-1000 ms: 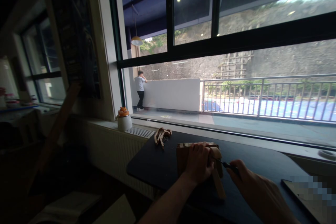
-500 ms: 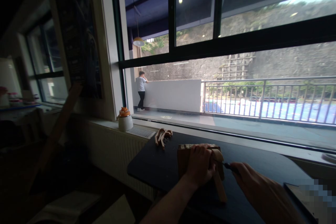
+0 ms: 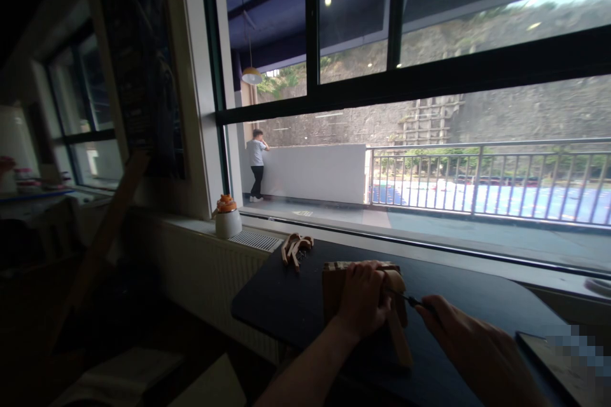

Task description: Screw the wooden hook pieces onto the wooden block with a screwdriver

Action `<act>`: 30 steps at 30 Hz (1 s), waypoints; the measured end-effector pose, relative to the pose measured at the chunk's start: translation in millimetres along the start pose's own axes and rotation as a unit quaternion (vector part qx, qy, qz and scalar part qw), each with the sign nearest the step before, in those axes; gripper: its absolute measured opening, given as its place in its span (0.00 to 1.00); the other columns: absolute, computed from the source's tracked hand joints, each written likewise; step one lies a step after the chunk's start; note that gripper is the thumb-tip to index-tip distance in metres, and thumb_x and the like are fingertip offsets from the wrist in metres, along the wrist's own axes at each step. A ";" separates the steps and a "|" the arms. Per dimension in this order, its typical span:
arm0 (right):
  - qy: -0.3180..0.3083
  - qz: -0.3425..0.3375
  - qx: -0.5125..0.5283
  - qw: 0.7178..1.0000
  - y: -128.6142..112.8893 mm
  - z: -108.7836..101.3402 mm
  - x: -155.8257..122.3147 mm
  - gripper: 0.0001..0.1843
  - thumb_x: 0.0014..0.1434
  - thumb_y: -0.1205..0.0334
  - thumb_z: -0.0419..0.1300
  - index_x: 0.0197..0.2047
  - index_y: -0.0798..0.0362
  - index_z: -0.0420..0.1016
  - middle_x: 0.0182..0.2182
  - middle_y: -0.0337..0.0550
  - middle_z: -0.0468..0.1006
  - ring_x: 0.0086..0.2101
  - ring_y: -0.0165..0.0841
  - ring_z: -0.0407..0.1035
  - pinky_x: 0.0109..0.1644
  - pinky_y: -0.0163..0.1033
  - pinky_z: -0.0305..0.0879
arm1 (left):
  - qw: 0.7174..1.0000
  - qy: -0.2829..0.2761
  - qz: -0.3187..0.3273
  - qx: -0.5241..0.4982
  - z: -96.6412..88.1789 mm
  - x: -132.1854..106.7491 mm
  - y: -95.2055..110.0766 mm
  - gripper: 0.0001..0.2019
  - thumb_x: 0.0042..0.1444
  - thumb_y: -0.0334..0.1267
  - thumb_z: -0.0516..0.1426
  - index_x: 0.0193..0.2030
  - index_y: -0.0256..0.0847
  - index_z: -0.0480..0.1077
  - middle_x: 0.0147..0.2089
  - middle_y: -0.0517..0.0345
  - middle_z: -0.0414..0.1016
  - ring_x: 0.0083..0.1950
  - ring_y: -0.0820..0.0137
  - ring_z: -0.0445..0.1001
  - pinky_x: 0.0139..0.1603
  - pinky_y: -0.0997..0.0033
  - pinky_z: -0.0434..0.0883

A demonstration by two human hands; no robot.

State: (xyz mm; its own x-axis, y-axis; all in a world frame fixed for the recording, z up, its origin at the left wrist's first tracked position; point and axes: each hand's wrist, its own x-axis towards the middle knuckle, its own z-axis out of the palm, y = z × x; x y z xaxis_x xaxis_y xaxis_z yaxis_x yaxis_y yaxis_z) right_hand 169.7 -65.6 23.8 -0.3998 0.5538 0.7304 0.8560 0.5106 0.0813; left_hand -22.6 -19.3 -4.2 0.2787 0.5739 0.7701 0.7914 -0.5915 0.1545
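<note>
My left hand [image 3: 365,299] is closed over a curved wooden piece [image 3: 395,281], pressing it to a brown wooden block [image 3: 331,289] on the dark table [image 3: 449,286]. A flat wooden strip [image 3: 400,340] slants down from under my fingers toward me. In my right hand [image 3: 451,324] is a screwdriver [image 3: 416,303] with a dark handle, gripped from the right. Its thin shaft points left at the curved piece; shadow hides where the tip meets the wood.
Several curved wooden pieces [image 3: 296,248] with small metal bits lie at the table's far left. A white pot with an orange top [image 3: 228,216] stands on the sill by the window. A tablet-like flat thing [image 3: 548,362] lies at right. Outside stands a person [image 3: 256,162].
My right hand and the screwdriver have shifted very slightly, the fingers turning a little on the handle. My left hand and the wood stay in place.
</note>
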 end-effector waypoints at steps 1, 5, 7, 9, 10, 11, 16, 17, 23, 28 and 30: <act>-0.016 0.016 0.004 1.000 0.9 1.4 0.2 0.11 0.65 0.56 0.45 0.34 0.45 0.64 0.21 0.31 0.75 0.19 0.33 0.73 0.18 0.34 0.54 | 1.000 0.000 -0.001 0.001 0.4 0.0 -0.3 0.18 0.49 0.32 0.59 0.47 0.44 0.61 0.56 0.53 0.67 0.58 0.59 0.63 0.61 0.53 0.56; -0.062 0.062 0.030 0.996 6.6 11.0 -3.9 0.11 0.64 0.56 0.44 0.42 0.43 0.66 0.34 0.33 0.80 0.27 0.34 0.76 0.22 0.35 0.62 | 1.000 -0.002 -0.003 0.005 1.0 0.0 -0.9 0.19 0.48 0.33 0.59 0.47 0.44 0.61 0.56 0.53 0.67 0.58 0.58 0.63 0.62 0.53 0.56; -0.059 0.055 0.034 0.996 8.8 15.9 -8.2 0.12 0.62 0.59 0.45 0.45 0.44 0.66 0.38 0.37 0.80 0.31 0.34 0.77 0.26 0.35 0.66 | 1.000 -0.004 -0.003 0.005 0.5 -0.1 -0.7 0.19 0.48 0.33 0.59 0.47 0.44 0.61 0.56 0.53 0.67 0.58 0.59 0.63 0.62 0.53 0.56; -0.043 0.043 0.046 0.997 8.7 18.4 -11.7 0.15 0.60 0.62 0.46 0.50 0.46 0.64 0.42 0.40 0.79 0.34 0.34 0.77 0.30 0.36 0.68 | 1.000 -0.005 -0.001 0.005 -0.3 -0.3 -0.4 0.20 0.48 0.33 0.59 0.48 0.44 0.60 0.56 0.53 0.67 0.58 0.59 0.63 0.62 0.53 0.56; -0.036 0.042 0.054 0.997 7.7 18.3 -12.5 0.17 0.60 0.62 0.46 0.51 0.47 0.63 0.42 0.41 0.79 0.35 0.34 0.77 0.31 0.35 0.68 | 1.000 -0.005 0.000 0.005 -0.7 -0.4 -0.2 0.20 0.48 0.33 0.59 0.48 0.44 0.60 0.56 0.53 0.66 0.58 0.59 0.63 0.62 0.53 0.56; -0.033 0.044 0.063 0.997 6.2 17.2 -12.6 0.17 0.60 0.63 0.46 0.52 0.47 0.62 0.42 0.41 0.79 0.34 0.34 0.77 0.30 0.35 0.67 | 1.000 -0.005 0.001 0.005 -1.0 -0.5 -0.1 0.19 0.48 0.33 0.59 0.48 0.44 0.60 0.56 0.52 0.66 0.59 0.59 0.63 0.62 0.53 0.56; -0.037 0.056 0.079 0.995 -0.7 5.9 -6.9 0.13 0.60 0.65 0.44 0.41 0.43 0.67 0.28 0.38 0.78 0.24 0.34 0.74 0.22 0.34 0.60 | 1.000 -0.005 0.000 0.007 -0.5 -1.3 0.0 0.19 0.49 0.32 0.59 0.47 0.44 0.60 0.56 0.53 0.66 0.59 0.60 0.62 0.63 0.54 0.55; -0.036 0.055 0.078 0.995 -0.8 4.0 -5.7 0.12 0.60 0.65 0.44 0.39 0.43 0.68 0.27 0.38 0.77 0.23 0.34 0.73 0.22 0.35 0.59 | 1.000 -0.005 -0.001 0.008 -0.3 -1.5 0.1 0.19 0.49 0.32 0.59 0.47 0.44 0.60 0.56 0.53 0.66 0.59 0.60 0.62 0.63 0.54 0.55; -0.025 0.058 0.070 0.996 1.9 0.4 -3.2 0.10 0.59 0.63 0.47 0.36 0.44 0.68 0.26 0.40 0.75 0.22 0.34 0.72 0.21 0.35 0.56 | 1.000 -0.006 -0.003 0.015 0.4 -1.3 0.2 0.19 0.48 0.33 0.59 0.47 0.43 0.60 0.56 0.53 0.66 0.58 0.59 0.63 0.62 0.54 0.56; -0.023 0.060 0.069 0.996 -0.6 0.9 -4.2 0.10 0.61 0.60 0.47 0.31 0.45 0.66 0.22 0.38 0.73 0.21 0.34 0.71 0.21 0.35 0.56 | 1.000 -0.011 -0.006 0.011 0.9 0.4 -1.5 0.20 0.47 0.33 0.60 0.47 0.44 0.60 0.56 0.53 0.66 0.58 0.59 0.63 0.62 0.53 0.56; -0.021 0.063 0.069 0.995 -1.6 1.4 -3.3 0.12 0.62 0.59 0.46 0.29 0.46 0.65 0.22 0.39 0.72 0.21 0.33 0.71 0.21 0.35 0.56 | 1.000 -0.012 -0.008 0.009 1.0 0.5 -1.8 0.20 0.47 0.33 0.60 0.48 0.44 0.60 0.56 0.52 0.66 0.58 0.58 0.63 0.62 0.53 0.56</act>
State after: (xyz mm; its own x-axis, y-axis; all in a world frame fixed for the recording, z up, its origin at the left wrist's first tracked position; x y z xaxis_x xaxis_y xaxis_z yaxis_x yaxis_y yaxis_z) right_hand 169.2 -67.4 20.3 -0.3085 0.6444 0.6997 0.8480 0.5195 -0.1045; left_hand -23.3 -17.4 -4.7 0.2790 0.5967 0.7524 0.8052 -0.5723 0.1553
